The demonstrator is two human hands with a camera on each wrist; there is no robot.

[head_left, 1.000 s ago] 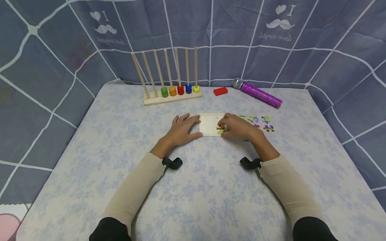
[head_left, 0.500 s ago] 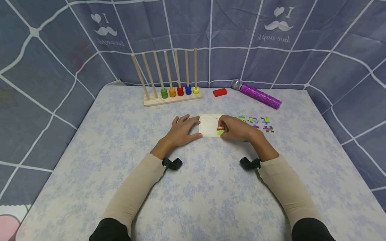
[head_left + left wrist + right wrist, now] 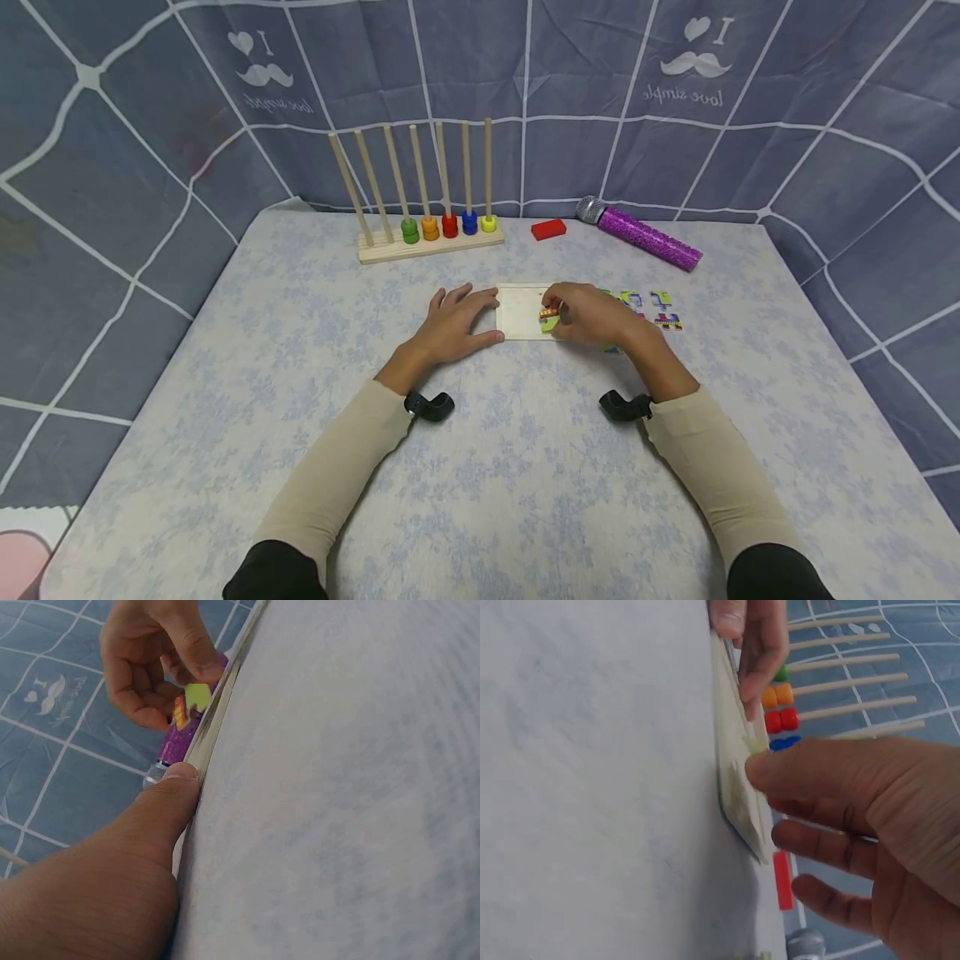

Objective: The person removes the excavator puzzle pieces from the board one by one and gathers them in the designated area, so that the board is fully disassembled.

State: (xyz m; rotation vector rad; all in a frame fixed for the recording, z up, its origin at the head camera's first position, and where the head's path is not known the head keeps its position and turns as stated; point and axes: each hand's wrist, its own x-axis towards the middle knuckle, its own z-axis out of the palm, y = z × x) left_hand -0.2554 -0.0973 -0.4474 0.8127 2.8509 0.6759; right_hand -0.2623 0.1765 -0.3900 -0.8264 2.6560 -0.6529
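My left hand (image 3: pixel 452 327) rests at the left end of a pale wooden puzzle tray (image 3: pixel 519 312), its thumb and index finger touching the edge near the two corners. Over the tray's right end, my right hand (image 3: pixel 594 315) pinches a green and orange puzzle piece (image 3: pixel 549 323) between thumb and fingers. The puzzle piece (image 3: pixel 198 694) looks tilted in the left wrist view. More puzzle pieces (image 3: pixel 667 321) lie to the right of the tray, some partly hidden behind my right hand.
Behind the tray stands a wooden peg rack (image 3: pixel 431 247) with coloured beads. A red block (image 3: pixel 548 229) and a purple glitter microphone (image 3: pixel 651 237) lie at the back right. Grey grid-patterned cloth (image 3: pixel 570 83) hangs behind the table.
The puzzle piece lay flatter at the tray's right end; now it is tilted in my right fingers. The left hand has stayed on the tray's edge.
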